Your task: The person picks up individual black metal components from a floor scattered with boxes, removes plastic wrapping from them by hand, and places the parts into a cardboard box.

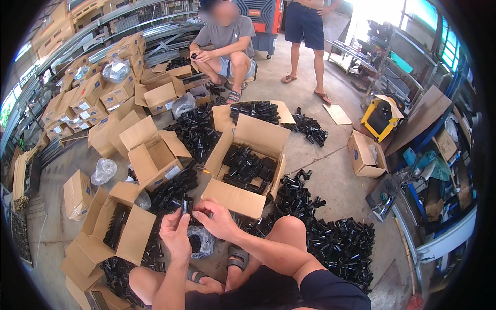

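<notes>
My left hand (174, 235) and my right hand (216, 219) meet in front of me, both gripping a small black plastic pipe fitting (186, 205) held upright between the fingers. Just below the hands a clear plastic bag (200, 242) with black fittings lies on the floor. Straight ahead stands an open cardboard box (247, 160) partly filled with black fittings. My bare knees and sandalled feet frame the bag.
Heaps of black fittings (336, 240) cover the concrete floor to my right and ahead. Several open cardboard boxes (155, 155) stand at left, stacked cartons behind. A crouching person (225, 44) handles a fitting; another person (305, 31) stands. Cluttered shelves (429, 170) line the right.
</notes>
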Available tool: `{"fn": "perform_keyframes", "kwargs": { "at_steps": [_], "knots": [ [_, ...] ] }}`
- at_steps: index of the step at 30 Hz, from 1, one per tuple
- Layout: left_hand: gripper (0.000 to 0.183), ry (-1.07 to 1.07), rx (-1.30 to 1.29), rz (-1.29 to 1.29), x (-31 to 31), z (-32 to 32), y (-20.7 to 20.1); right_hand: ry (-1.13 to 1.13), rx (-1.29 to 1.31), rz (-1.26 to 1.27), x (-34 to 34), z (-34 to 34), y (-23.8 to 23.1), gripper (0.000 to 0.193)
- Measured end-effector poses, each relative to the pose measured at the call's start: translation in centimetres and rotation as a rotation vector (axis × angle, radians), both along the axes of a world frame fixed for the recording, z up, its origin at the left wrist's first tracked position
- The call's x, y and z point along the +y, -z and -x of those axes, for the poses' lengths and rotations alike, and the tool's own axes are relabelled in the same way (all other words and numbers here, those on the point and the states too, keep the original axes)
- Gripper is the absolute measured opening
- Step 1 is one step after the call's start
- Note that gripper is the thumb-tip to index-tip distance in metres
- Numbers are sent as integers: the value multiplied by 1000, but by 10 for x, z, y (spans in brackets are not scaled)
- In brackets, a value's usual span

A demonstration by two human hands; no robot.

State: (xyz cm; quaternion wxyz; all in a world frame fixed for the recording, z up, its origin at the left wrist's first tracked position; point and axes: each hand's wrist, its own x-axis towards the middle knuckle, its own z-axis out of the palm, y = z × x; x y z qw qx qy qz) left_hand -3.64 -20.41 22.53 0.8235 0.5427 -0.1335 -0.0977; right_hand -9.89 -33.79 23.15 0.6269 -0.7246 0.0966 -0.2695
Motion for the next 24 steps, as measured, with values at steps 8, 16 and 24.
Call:
{"fn": "perform_keyframes", "kwargs": {
  "at_steps": [8, 16, 24],
  "knots": [
    [19, 0, -25, 5, 0, 0, -3, -53, 25, -53, -3, -3, 5, 13],
    [17, 6, -27, -6, -1, 1, -4, -52, -45, -14, -7, -1, -3, 10],
    [18, -1, -26, 13, -1, 1, -5, -66, -48, -25, -4, -3, -6, 11]
  ]
}}
